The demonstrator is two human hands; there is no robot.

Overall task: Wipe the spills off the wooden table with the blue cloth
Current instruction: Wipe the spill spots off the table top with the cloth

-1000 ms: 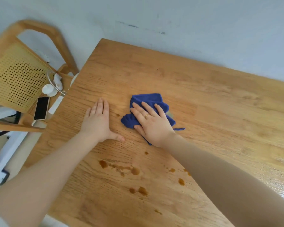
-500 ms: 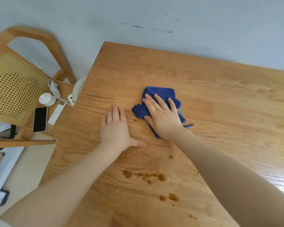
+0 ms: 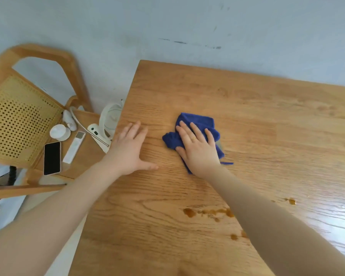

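Both hands lie flat on the wooden table [image 3: 247,108]: my right hand [image 3: 199,152] presses straight fingers on the crumpled blue cloth [image 3: 195,124], my left hand [image 3: 127,150] rests open just left. Brown spills [image 3: 209,213] sit nearer, under my right forearm.

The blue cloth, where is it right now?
In the head view the blue cloth lies on the wooden table under the flat right hand, right of the left hand, beyond the brown spills.
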